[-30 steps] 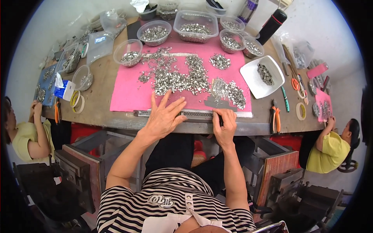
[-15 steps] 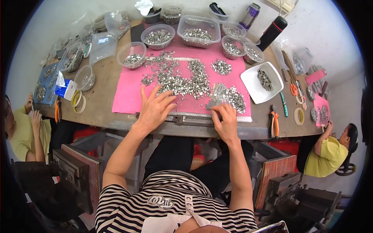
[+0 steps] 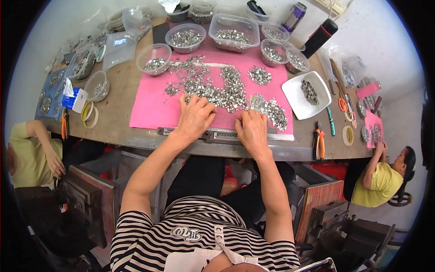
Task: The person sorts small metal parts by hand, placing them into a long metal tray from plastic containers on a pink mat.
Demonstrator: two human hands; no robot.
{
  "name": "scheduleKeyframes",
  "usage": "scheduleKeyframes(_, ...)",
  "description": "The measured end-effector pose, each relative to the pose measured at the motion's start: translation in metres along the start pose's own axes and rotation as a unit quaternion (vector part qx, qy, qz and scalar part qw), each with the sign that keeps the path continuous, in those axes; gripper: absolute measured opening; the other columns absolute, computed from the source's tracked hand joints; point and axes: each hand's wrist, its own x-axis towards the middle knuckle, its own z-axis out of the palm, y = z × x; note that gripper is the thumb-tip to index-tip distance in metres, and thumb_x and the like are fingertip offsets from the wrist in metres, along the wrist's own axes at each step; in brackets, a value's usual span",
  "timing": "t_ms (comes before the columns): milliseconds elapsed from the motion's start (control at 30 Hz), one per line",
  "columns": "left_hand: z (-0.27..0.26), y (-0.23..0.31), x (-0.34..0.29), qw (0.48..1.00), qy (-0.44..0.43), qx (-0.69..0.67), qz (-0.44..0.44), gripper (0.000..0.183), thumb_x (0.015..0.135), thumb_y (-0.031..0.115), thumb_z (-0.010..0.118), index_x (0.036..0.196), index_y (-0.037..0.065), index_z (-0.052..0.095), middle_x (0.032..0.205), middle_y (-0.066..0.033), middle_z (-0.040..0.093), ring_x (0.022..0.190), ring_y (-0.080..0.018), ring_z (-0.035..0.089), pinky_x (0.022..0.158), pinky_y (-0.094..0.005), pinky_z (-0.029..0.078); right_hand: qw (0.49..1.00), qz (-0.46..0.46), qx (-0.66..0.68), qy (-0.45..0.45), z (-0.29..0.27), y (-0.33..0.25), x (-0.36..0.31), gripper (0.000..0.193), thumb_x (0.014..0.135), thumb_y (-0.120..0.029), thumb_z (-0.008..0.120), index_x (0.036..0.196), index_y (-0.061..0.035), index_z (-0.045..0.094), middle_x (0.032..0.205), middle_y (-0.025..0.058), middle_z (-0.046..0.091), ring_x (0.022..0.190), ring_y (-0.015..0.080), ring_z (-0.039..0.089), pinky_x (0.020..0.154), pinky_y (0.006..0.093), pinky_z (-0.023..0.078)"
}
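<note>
Where left fingers (image 3: 193,100) curl, silvery pieces (image 3: 232,88) heaped just beyond

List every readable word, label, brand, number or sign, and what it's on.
Striped shirt: pale stylised letters on the chest; not transcribed.
Clear bag: blue-and-white label, too small to read.
Purple can: markings too small to read.
Blue-and-white tissue pack: no legible print.
</note>
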Motion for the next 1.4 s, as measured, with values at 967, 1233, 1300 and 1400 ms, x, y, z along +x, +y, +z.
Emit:
scheduleKeyframes(967, -0.016, 0.022, -0.028, 0.994, 0.001, -0.104, 0.019, 0.009, 0.084, 0.014, 0.074, 0.091, 0.011, 0.070, 0.091, -0.0004, 0.062, 0.099, -0.0209, 0.057, 0.104, -0.0502, 0.029, 0.997, -0.018, 0.062, 0.030, 0.019, -0.004, 0.020, 0.010, 0.084, -0.009, 0.075, 0.087, -0.0058, 0.066, 0.083, 0.0071, 0.061, 0.082, 0.0269, 0.061, 0.078, 0.0397, 0.040)
scheduleKeyframes(1233, -0.011, 0.025, -0.041, 0.992, 0.020, -0.120, 0.025, 0.011, 0.082, 0.013, 0.077, 0.091, 0.011, 0.071, 0.092, 0.0004, 0.064, 0.097, -0.0198, 0.059, 0.103, -0.0467, 0.032, 0.993, -0.013, 0.118, 0.001, 0.000, -0.001, 0.010, 0.008, 0.085, -0.008, 0.073, 0.090, -0.0056, 0.068, 0.081, 0.0067, 0.063, 0.076, 0.0252, 0.061, 0.080, 0.0377, 0.040)
scheduleKeyframes(1300, -0.012, 0.025, -0.041, 0.990, 0.018, -0.137, 0.027, 0.009, 0.084, 0.012, 0.075, 0.092, 0.012, 0.072, 0.092, -0.0002, 0.064, 0.097, -0.0197, 0.059, 0.104, -0.0465, 0.031, 0.991, 0.004, 0.132, 0.002, -0.002, 0.003, 0.008, 0.008, 0.085, -0.008, 0.073, 0.092, -0.0060, 0.069, 0.081, 0.0066, 0.063, 0.075, 0.0250, 0.062, 0.080, 0.0372, 0.041)
scheduleKeyframes(1400, -0.011, 0.023, -0.034, 0.992, 0.006, -0.124, 0.009, 0.011, 0.086, 0.012, 0.071, 0.096, 0.011, 0.073, 0.095, -0.0011, 0.066, 0.101, -0.0202, 0.059, 0.105, -0.0500, 0.029, 0.990, 0.014, 0.139, 0.008, -0.001, 0.003, 0.007, 0.009, 0.086, -0.009, 0.073, 0.094, -0.0068, 0.071, 0.081, 0.0064, 0.063, 0.074, 0.0246, 0.061, 0.080, 0.0367, 0.041)
